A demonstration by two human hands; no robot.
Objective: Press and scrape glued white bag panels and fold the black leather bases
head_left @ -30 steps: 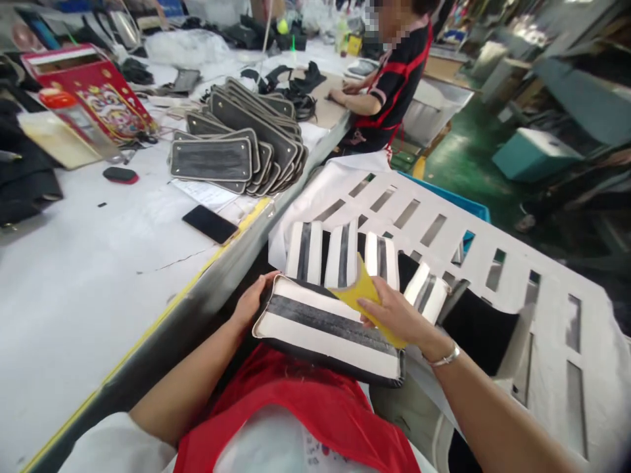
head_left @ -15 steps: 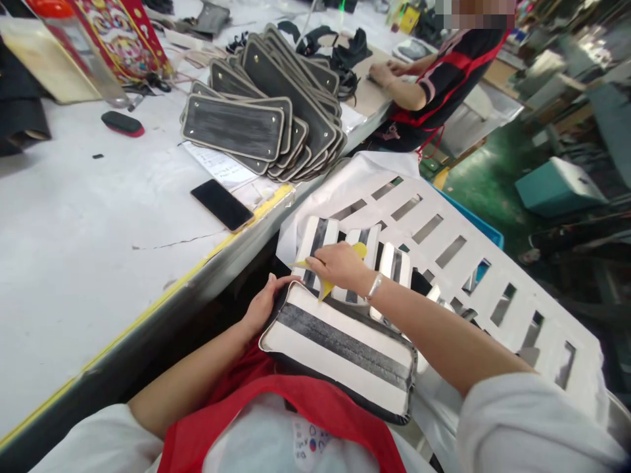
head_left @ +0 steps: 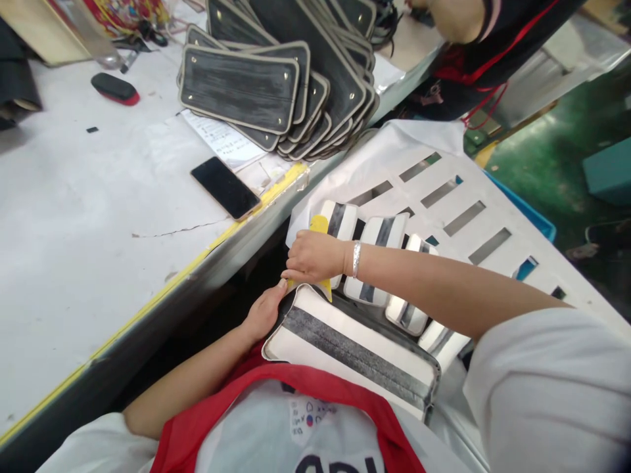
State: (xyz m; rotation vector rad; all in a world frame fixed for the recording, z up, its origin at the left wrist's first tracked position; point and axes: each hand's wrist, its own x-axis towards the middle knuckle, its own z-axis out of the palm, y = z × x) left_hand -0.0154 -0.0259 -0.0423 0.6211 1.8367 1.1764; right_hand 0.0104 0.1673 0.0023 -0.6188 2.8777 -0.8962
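Note:
A white bag piece with a broad black stripe (head_left: pixel 355 351) and a dark rim lies over my lap, its far left corner pointing toward the table. My left hand (head_left: pixel 265 311) grips that corner from the side, thumb on top. Right beside it, at the same corner, my right hand (head_left: pixel 315 255) is closed around a flat yellow scraper (head_left: pixel 319 224). One pointed end of the scraper shows below my knuckles against the rim; its middle is hidden in my fist. My two hands nearly touch.
Several smaller white striped pieces (head_left: pixel 382 230) lie beyond on a slotted white board (head_left: pixel 473 197). On the white table (head_left: pixel 123 184) are a phone (head_left: pixel 225 188), stacked dark panels (head_left: pixel 241 89) and a black-red case (head_left: pixel 115 89). A co-worker's arm (head_left: pixel 458 16) is at the back.
My right hand has moved left with the yellow scraper, to the corner beside my left hand. The scraper has turned in the grip. The view has tilted downward and come closer.

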